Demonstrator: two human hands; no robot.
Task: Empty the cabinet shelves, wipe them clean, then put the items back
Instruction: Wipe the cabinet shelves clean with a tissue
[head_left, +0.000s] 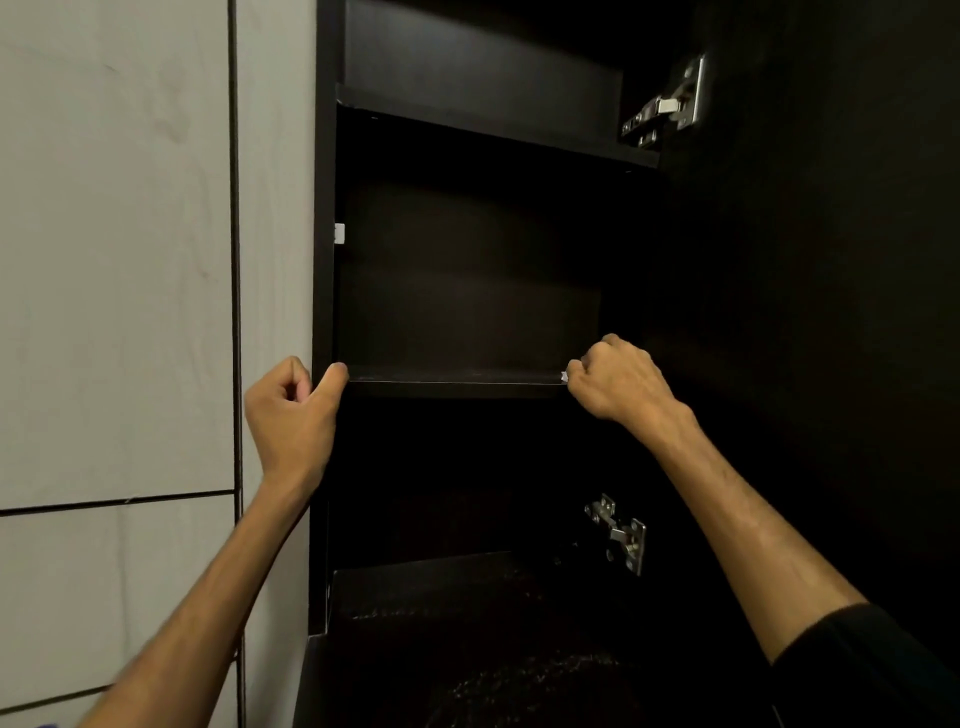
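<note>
Currently both hands are curled at the middle shelf (457, 382) of the dark cabinet (324, 260): left hand (291, 410) at its left end, right hand (618, 382) pinching its right corner. Advise level, even handling; no items visible.

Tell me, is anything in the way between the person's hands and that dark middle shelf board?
Nothing visible is. The left hand is at the left end of the dark wooden middle shelf board, thumb at its front edge, and the right hand is curled at its right end. No items show on the shelf, though the cabinet is dim.
</note>
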